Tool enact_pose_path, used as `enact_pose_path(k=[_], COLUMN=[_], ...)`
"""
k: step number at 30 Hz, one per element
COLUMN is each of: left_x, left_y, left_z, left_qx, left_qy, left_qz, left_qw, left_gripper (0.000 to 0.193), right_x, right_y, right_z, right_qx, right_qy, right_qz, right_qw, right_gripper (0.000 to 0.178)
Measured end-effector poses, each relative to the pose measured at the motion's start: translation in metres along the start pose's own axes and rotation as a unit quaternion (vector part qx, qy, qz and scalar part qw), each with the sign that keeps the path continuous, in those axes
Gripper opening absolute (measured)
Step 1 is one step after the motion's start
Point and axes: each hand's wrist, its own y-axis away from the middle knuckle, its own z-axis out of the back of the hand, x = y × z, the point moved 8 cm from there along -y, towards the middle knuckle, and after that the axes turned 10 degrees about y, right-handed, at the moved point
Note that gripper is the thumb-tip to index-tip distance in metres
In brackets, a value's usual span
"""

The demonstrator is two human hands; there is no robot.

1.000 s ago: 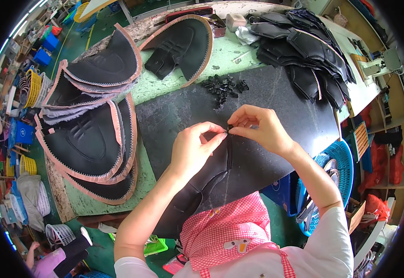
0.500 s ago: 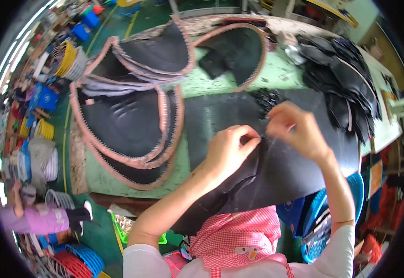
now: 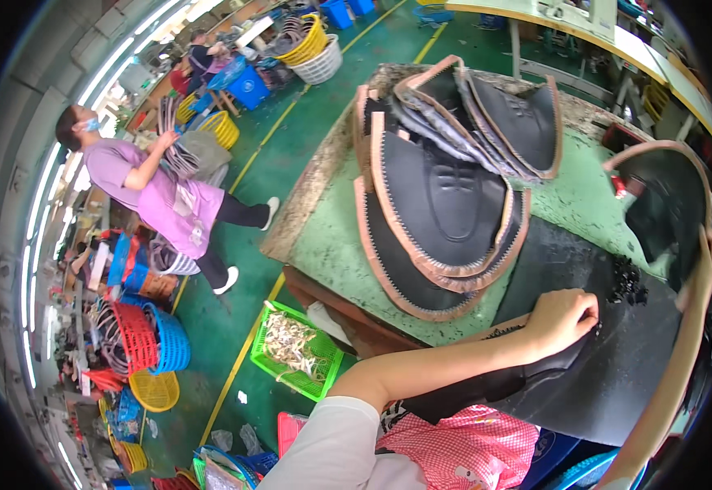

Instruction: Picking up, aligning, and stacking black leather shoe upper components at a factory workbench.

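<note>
My left hand (image 3: 564,321) is closed in a fist at the edge of a black leather piece (image 3: 548,371), which lies partly under my left forearm. What its fingertips pinch is hidden, though the leather runs right up to them. At the far right, my right hand (image 3: 699,265) is stretched out, thumb and finger apart, beside a curved black shoe upper (image 3: 666,192) with a tan edge. A pile of small shiny black bits (image 3: 627,282) sits on the black mat (image 3: 564,249) between my hands.
Stacked black shoe uppers (image 3: 446,200) with tan stitched edges cover the green tabletop's (image 3: 580,163) left part. A green basket (image 3: 295,351) of pale scraps stands below the table's left side. Across the aisle, a person in a purple apron (image 3: 168,196) holds a bundle of strips.
The view has swung left, shifting the table rightward. My right hand has left my left hand and reached out to the right. My left hand stays at the black leather piece.
</note>
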Motion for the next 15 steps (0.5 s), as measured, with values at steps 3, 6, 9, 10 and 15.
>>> enact_pose_path(k=[3, 6, 9, 10, 15], left_x=[-0.006, -0.009, -0.005, -0.009, -0.019], left_y=[-0.005, -0.007, -0.009, -0.011, -0.010], left_z=[-0.001, 0.009, 0.009, 0.006, 0.001], left_qx=[0.049, 0.070, 0.065, 0.070, 0.071], left_qy=[0.012, -0.025, -0.058, -0.068, -0.109], left_qz=[0.030, 0.055, 0.017, 0.014, -0.029], left_qw=[0.998, 0.996, 0.996, 0.995, 0.991], left_gripper=[0.010, 0.014, 0.013, 0.012, 0.010], right_x=[0.042, 0.061, 0.044, 0.055, 0.149], right_y=[0.076, 0.174, 0.247, 0.253, 0.256], right_z=[0.101, 0.127, 0.107, 0.114, 0.004], right_qx=[0.036, 0.028, 0.047, 0.034, 0.222], right_qy=[0.006, 0.393, 0.181, 0.324, 0.489], right_qz=[-0.109, -0.021, -0.242, -0.156, 0.183], right_qw=[0.993, 0.919, 0.952, 0.932, 0.823], right_gripper=[0.018, 0.023, 0.032, 0.037, 0.066])
